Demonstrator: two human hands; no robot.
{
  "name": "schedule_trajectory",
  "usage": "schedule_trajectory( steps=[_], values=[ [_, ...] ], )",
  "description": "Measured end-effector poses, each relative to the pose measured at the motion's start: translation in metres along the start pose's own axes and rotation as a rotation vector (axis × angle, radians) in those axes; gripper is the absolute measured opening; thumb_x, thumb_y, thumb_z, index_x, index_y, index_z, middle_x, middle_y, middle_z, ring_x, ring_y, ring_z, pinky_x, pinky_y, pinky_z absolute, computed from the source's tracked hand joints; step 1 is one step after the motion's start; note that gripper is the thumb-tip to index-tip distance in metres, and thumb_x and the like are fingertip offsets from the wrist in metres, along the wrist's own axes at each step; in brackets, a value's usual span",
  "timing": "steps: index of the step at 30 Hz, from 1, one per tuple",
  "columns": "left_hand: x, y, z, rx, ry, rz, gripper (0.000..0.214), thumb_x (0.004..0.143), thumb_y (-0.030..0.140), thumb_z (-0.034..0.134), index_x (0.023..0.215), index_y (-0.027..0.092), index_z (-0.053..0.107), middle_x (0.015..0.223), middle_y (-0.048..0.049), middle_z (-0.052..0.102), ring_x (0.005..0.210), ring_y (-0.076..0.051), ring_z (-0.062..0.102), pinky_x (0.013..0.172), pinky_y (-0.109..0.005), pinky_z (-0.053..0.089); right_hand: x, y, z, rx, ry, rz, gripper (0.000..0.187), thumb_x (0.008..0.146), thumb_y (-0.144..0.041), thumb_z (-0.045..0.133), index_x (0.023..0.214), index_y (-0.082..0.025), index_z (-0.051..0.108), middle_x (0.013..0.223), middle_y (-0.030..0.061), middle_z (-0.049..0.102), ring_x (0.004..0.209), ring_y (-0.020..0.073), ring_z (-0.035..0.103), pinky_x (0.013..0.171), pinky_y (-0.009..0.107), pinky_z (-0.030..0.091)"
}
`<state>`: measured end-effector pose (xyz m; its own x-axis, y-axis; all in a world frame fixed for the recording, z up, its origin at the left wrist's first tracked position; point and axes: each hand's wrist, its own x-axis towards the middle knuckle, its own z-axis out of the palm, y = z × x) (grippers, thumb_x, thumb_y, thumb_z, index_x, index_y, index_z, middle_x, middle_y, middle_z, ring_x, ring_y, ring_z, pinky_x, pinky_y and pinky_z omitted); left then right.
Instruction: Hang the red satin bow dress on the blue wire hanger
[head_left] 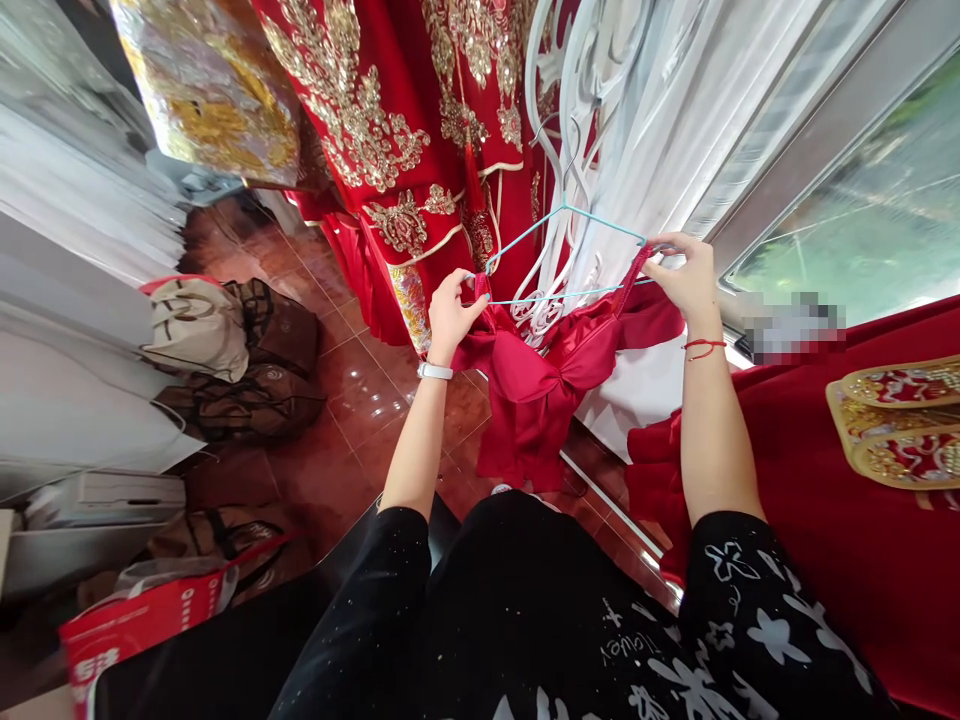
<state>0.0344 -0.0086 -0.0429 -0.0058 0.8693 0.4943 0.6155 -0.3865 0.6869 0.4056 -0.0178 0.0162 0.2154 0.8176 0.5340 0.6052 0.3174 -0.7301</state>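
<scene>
A plain red satin garment (540, 385) hangs on a thin light-blue wire hanger (564, 212) held out in front of me. My left hand (450, 315) pinches the garment's strap at the hanger's left end. My right hand (686, 275) grips the other strap at the hanger's right end. A white band sits on my left wrist and a red string on my right wrist. The garment's lower part droops freely above the tiled floor.
Red robes with gold embroidery (390, 120) hang behind the hanger, beside a white metal rack (559, 110) and sheer white curtains (675, 120). Bags (225, 350) lie on the brown tiled floor at left. Embroidered slippers (900, 420) rest on a red cloth at right, under a window (862, 200).
</scene>
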Motion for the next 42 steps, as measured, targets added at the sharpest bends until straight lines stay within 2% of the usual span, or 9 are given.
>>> schedule_trajectory(
  steps=[3,6,9,12,15,20,24,32,42],
  values=[
    [-0.003,-0.004,0.000,-0.042,-0.003,0.001,0.044,0.086,0.038,0.083,0.124,0.024,0.065,0.114,-0.0071,0.065,0.091,-0.020,0.063,0.080,-0.033,0.052,-0.007,-0.008,-0.004,-0.026,0.043,-0.046,0.026,0.072,-0.010,0.074,0.091,-0.027,0.071,0.101,0.0036,0.074,0.108,0.0257,0.068,0.106,0.047,0.055],
    [-0.011,-0.007,-0.002,-0.150,0.018,-0.043,0.058,0.088,0.037,0.081,0.141,0.031,0.057,0.134,-0.0101,0.060,0.090,-0.017,0.065,0.080,-0.032,0.056,-0.028,-0.020,-0.002,-0.062,0.278,-0.087,0.034,0.071,-0.006,0.068,0.099,-0.026,0.070,0.114,0.0064,0.069,0.120,0.0268,0.063,0.112,0.048,0.051],
    [-0.024,-0.016,-0.004,-0.222,0.148,-0.126,0.079,0.091,0.031,0.075,0.159,0.039,0.036,0.154,-0.0115,0.050,0.105,-0.019,0.068,0.092,-0.033,0.059,-0.059,-0.031,0.016,0.035,0.454,0.000,0.028,0.075,-0.009,0.060,0.099,-0.022,0.066,0.108,0.0058,0.069,0.108,0.0237,0.067,0.105,0.046,0.055],
    [-0.037,-0.034,0.000,-0.268,0.174,-0.189,0.091,0.085,0.032,0.080,0.162,0.037,0.031,0.161,-0.0117,0.046,0.135,-0.024,0.060,0.110,-0.036,0.055,-0.085,-0.035,0.050,0.336,0.146,0.206,0.018,0.077,-0.014,0.064,0.093,-0.021,0.066,0.092,0.0039,0.071,0.090,0.0203,0.071,0.095,0.041,0.060],
    [-0.042,-0.050,0.007,-0.432,0.037,-0.250,0.089,0.078,0.040,0.086,0.155,0.028,0.044,0.155,-0.0136,0.055,0.143,-0.028,0.056,0.115,-0.039,0.053,-0.094,-0.035,0.092,0.587,-0.222,0.444,0.018,0.079,-0.024,0.073,0.096,-0.022,0.070,0.096,0.0053,0.078,0.096,0.0227,0.074,0.101,0.045,0.060],
    [-0.043,-0.053,0.007,-0.619,-0.024,-0.341,0.070,0.069,0.059,0.088,0.123,0.019,0.068,0.122,-0.0120,0.075,0.117,-0.028,0.072,0.104,-0.043,0.061,-0.082,-0.044,0.164,0.909,-0.247,0.537,0.044,0.077,-0.036,0.080,0.117,-0.030,0.063,0.144,0.0040,0.071,0.139,0.0202,0.062,0.120,0.043,0.049],
    [-0.044,-0.046,-0.001,-0.648,-0.009,-0.355,0.066,0.062,0.062,0.091,0.107,0.018,0.073,0.105,-0.0091,0.077,0.100,-0.026,0.074,0.093,-0.042,0.064,-0.079,-0.056,0.204,1.005,-0.281,0.499,0.054,0.084,-0.052,0.077,0.131,-0.037,0.053,0.147,-0.0015,0.069,0.137,0.0208,0.065,0.115,0.048,0.054],
    [-0.044,-0.050,-0.009,-0.640,0.115,-0.363,0.054,0.064,0.063,0.090,0.084,0.019,0.066,0.084,-0.0023,0.068,0.076,-0.016,0.064,0.073,-0.031,0.059,-0.086,-0.058,0.202,1.015,-0.309,0.521,0.019,0.099,-0.044,0.067,0.105,-0.028,0.058,0.111,-0.0002,0.082,0.095,0.0149,0.080,0.080,0.023,0.064],
    [-0.010,-0.060,-0.020,-0.481,0.096,-0.186,0.050,0.068,0.063,0.087,0.075,0.020,0.062,0.074,0.0013,0.063,0.069,-0.015,0.060,0.069,-0.029,0.055,-0.094,-0.052,0.206,0.998,-0.276,0.520,0.039,0.091,-0.062,0.070,0.108,-0.029,0.060,0.120,0.0029,0.080,0.105,0.0188,0.077,0.090,0.032,0.064]
  ],
)
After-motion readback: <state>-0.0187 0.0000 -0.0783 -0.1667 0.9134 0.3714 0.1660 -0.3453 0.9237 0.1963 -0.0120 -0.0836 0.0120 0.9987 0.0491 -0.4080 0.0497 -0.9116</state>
